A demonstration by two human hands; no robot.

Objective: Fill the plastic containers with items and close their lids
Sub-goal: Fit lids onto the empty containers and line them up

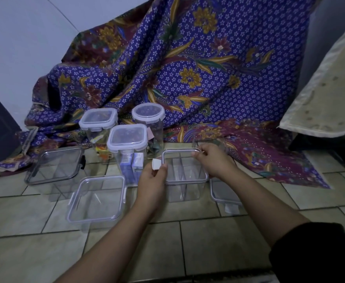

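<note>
An open clear container with inner dividers stands on the tiled floor in the middle. My left hand holds a small white piece at the container's left rim. My right hand pinches something thin and small at the container's far right corner; what it is cannot be made out. A loose lid lies on the floor to the right of the container. Three closed containers with items stand behind: a square one, another square one and a round one.
An empty open square container sits front left. A clear container with a dark-latched lid is further left. A purple flowered cloth drapes across the back, and a beige cloth hangs at the right.
</note>
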